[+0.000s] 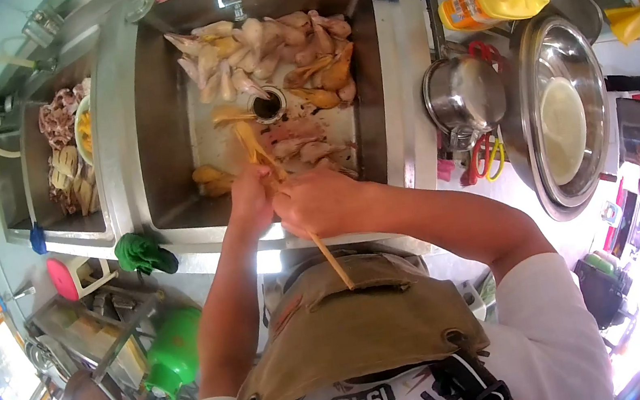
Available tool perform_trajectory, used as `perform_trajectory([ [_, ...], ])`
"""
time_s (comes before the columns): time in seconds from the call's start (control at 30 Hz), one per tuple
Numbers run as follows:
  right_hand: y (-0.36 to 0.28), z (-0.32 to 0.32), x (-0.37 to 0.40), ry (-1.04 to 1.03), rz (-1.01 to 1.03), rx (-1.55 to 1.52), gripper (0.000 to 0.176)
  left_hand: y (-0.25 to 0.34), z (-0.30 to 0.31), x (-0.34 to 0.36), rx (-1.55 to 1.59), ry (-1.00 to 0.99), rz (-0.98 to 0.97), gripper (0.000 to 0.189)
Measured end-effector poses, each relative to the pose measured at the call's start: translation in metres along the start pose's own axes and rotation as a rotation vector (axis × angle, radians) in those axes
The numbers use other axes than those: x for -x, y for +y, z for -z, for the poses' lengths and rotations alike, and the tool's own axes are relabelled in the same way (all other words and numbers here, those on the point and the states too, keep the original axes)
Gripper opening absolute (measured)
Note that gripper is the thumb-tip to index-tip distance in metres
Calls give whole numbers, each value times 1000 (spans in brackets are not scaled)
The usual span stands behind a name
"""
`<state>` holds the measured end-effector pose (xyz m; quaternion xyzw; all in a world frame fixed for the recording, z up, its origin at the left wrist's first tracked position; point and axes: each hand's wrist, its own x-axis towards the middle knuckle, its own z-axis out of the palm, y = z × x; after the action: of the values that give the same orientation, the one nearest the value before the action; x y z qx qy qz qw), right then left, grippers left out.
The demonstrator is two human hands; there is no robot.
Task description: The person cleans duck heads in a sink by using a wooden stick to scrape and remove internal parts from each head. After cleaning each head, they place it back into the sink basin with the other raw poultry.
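Item: bamboo skewer (334, 262). It runs slantwise from the apron (354, 326) up through both hands and out over the steel sink (159, 100). A yellowish skewered chicken piece (248, 138) sits on its far end, just below the drain (268, 105).

Right hand (320, 200): fingers shut in a fist around the skewer's middle, with the bare tail of the stick poking out behind toward the apron.

Left hand (250, 197): fingers curled closed on the near end of the skewered chicken piece, touching the right hand. How the fingertips lie underneath cannot be told.

Sink contents: a heap of raw chicken pieces (266, 52) along the far wall, more pale cuts (305, 149) beside the hands, and one loose piece (211, 181) at the left.

Left of the sink: a second basin (12, 194) holding mixed meat. A green cloth (143, 253) hangs over the near edge.

Right of the sink: a lidded steel pot (465, 94), a large steel bowl (562, 117), a yellow bottle (489, 4) lying on its side, and scissors (486, 156) with red and yellow handles.
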<state>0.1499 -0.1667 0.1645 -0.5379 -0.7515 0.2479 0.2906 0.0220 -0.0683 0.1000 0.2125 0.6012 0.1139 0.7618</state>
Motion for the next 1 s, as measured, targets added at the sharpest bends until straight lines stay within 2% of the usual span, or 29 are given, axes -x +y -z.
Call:
perform_trajectory([
  [0.1, 13, -12, 3, 10, 36, 6, 20, -5, 4, -3, -4, -45, -18, 13],
  [0.2, 17, -18, 3, -3, 94, 96, 18, -29, 28, -36, -237, -143, -171, 15],
  [0.27, 29, -29, 4, -21, 209, 94, 16, -23, 18, -27, -430, -149, -168, 16],
  [0.3, 35, -32, 5, -34, 269, 90, 15, -26, 20, -26, -437, -181, -227, 17],
  [0.37, 37, -32, 8, 15, 198, 57, 11, -31, 23, -25, -447, -244, -344, 20],
  [0.4, 37, -33, 9, 42, 155, 45, 9, -17, 11, -7, -417, -200, -250, 20],
  [0.5, 38, -42, 8, 335, -172, -148, 9, -6, 12, 4, -307, -267, -138, 21],
  [0.53, 37, -39, 6, 274, -633, -550, 18, -5, 15, 10, -243, -306, -141, 21],
  [0.57, 39, -31, 5, 341, -748, -815, 21, -6, 21, 9, -295, -346, -218, 20],
  [0.63, 41, -9, 0, 321, -825, -1048, 21, -7, 39, 2, -503, -419, -447, 17],
  [0.7, 40, 0, -6, 273, -816, -1033, 22, -14, 43, -1, -520, -398, -468, 16],
  [0.77, 30, 8, -7, 232, -770, -914, 22, 3, 26, 20, -254, -285, -212, 17],
  [0.83, 13, 13, -11, 185, -694, -693, 22, 7, 23, 22, -285, -304, -209, 20],
  [0.87, 4, 19, -11, 141, -559, -561, 15, 8, 23, 22, -301, -313, -206, 21],
  [0.93, 3, 11, -3, 121, -274, -343, 13, -3, 28, 4, -438, -380, -424, 22],
  [0.97, 2, 9, 2, 107, -132, -231, 14, -8, 33, -1, -400, -392, -409, 23],
  [1.0, -7, 17, 1, 71, -126, -199, 16, -6, 31, 2, -362, -404, -395, 24],
])
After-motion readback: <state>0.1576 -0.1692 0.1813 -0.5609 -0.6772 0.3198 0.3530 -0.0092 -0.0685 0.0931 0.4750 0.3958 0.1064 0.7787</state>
